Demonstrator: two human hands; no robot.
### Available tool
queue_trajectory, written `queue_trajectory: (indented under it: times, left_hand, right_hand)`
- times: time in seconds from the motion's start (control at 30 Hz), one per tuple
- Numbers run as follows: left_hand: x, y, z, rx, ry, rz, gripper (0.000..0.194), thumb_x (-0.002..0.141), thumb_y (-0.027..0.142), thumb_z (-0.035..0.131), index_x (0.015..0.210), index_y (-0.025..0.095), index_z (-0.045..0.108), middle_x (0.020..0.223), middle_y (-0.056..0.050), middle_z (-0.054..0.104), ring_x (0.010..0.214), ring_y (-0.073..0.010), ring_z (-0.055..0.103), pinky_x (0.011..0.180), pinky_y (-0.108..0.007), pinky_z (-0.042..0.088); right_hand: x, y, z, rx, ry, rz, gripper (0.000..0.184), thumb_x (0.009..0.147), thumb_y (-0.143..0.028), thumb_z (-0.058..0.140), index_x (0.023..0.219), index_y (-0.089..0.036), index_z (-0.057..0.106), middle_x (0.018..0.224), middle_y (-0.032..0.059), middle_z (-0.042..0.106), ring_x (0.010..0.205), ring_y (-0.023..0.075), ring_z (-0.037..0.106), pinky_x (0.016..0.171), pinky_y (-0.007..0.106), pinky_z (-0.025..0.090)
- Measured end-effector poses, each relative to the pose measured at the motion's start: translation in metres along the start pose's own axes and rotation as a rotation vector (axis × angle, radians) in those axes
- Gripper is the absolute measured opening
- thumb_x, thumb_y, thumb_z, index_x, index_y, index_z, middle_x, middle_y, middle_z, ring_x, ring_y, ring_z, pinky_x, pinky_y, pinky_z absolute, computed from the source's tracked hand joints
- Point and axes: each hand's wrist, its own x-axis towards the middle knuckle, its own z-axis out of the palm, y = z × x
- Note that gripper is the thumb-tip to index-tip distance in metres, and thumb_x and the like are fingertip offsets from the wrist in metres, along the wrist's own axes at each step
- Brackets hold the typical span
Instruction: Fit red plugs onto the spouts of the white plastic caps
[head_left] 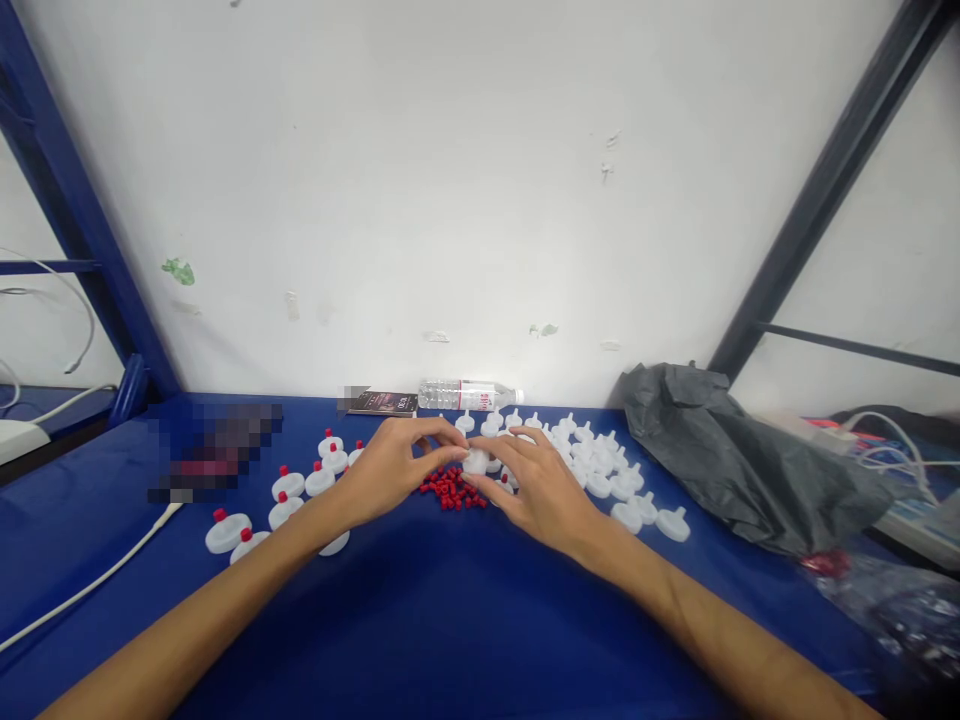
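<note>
Fingers of the left hand and right hand pinch a round white plastic piece near red caps.

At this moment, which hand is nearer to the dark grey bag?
Right. The right hand is left of the dark grey bag; the left hand is farther left.

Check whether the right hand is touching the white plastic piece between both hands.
Touching: the head view shows the right hand curled against the white plastic piece, with no visible gap.
</note>
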Motion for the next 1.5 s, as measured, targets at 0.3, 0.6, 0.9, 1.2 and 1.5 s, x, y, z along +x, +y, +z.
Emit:
queue_trajectory:
  times: [0.3,0.6,0.9,1.2,1.5]
  left_hand:
    - [-0.008,-0.053,-0.013,0.556,-0.276,-0.079,0.027,0.090,0.015,0.051,0.106,0.023,0.072,0.097,-0.007,0.073,0.098,-0.0240,0.065,0.082,-0.033,0.049]
    - [-0.012,-0.057,-0.015,0.577,-0.343,-0.050,0.016,0.086,0.017,0.058,0.089,0.027,0.071,0.091,-0.003,0.071,0.090,-0.0228,0.065,0.073,-0.029,0.046]
    - [-0.008,-0.045,-0.011,0.608,-0.205,-0.092,0.015,0.084,0.017,0.051,0.090,0.022,0.064,0.085,-0.005,0.068,0.080,-0.0222,0.065,0.069,-0.032,0.046]
    - [-0.011,-0.014,0.004,0.444,-0.009,0.140,0.016,0.096,0.021,0.045,0.104,0.023,0.059,0.103,-0.005,0.068,0.096,-0.0207,0.064,0.082,-0.034,0.051]
    - [-0.014,-0.010,0.013,0.499,-0.002,0.236,0.027,0.098,0.022,0.047,0.122,0.024,0.061,0.107,-0.004,0.075,0.090,-0.0208,0.073,0.073,-0.032,0.054]
  right_hand:
    - [0.000,0.003,-0.002,-0.051,0.046,0.082,0.032,0.095,-0.034,0.061,0.124,-0.021,0.064,0.108,0.0077,0.074,0.101,0.0251,0.065,0.101,0.045,0.044]
    - [-0.001,0.002,0.000,-0.026,0.005,0.053,0.034,0.096,-0.035,0.060,0.126,-0.022,0.063,0.105,0.0076,0.073,0.100,0.0243,0.065,0.099,0.043,0.047]
    - [-0.001,0.001,-0.001,-0.012,-0.015,0.039,0.034,0.096,-0.037,0.058,0.127,-0.022,0.062,0.107,0.0072,0.073,0.101,0.0240,0.066,0.099,0.043,0.047]
    - [-0.002,0.003,0.002,-0.034,0.000,0.023,0.034,0.096,-0.033,0.058,0.128,-0.022,0.062,0.113,0.0077,0.071,0.105,0.0243,0.065,0.099,0.043,0.049]
    - [-0.002,0.002,0.003,-0.043,-0.015,0.003,0.036,0.095,-0.029,0.059,0.130,-0.021,0.061,0.114,0.0074,0.071,0.104,0.0234,0.064,0.099,0.041,0.049]
